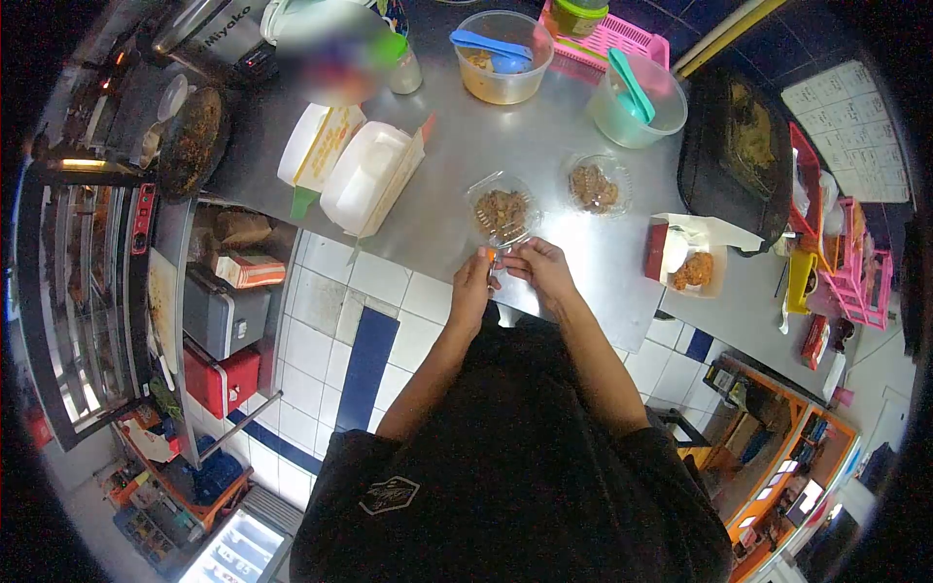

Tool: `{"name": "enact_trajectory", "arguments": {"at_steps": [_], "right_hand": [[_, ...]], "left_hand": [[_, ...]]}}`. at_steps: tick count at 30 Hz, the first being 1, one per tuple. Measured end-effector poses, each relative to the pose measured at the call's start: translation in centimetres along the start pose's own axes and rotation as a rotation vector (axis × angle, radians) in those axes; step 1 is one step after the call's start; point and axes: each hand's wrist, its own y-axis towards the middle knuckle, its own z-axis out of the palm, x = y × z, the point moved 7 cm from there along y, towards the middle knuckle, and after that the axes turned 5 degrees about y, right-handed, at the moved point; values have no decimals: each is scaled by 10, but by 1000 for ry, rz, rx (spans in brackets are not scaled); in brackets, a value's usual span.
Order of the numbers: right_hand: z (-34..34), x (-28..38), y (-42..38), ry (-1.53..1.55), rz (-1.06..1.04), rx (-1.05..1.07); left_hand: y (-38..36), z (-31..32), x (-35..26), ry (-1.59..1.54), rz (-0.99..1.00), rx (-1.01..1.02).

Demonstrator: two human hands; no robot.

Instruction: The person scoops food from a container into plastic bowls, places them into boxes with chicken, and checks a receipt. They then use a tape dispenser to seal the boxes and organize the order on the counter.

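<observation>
My left hand [470,289] is closed around a small orange-topped object [492,256] at the near edge of the steel counter [437,155]. Close beside it, my right hand [541,269] has its fingers pinched together; what they hold is hidden. Both sets of fingertips are at the near rim of a clear plastic container [502,211] with brown shredded food inside. A second clear container [595,185] with similar food lies farther right, apart from my hands.
White takeaway boxes [367,180] stand at left. Behind are a tub with a blue scoop [499,60] and a tub with a teal scoop [637,102]. At right is an open box with fried food [692,272]. A black pan-like vessel [736,160] stands beyond it.
</observation>
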Motion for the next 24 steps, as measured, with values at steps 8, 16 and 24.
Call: {"name": "enact_trajectory", "arguments": {"at_steps": [8,16,24], "right_hand": [[-5,-3,-4,-65,-40,-9],[-5,-9,-6,-20,-44,-25],[-6,11,12,83,-184,-135]], "left_hand": [[4,4,8,-51,-5,19],[16,0,20,77,61,-2],[-8,-4,16,11,-70,10]]}}
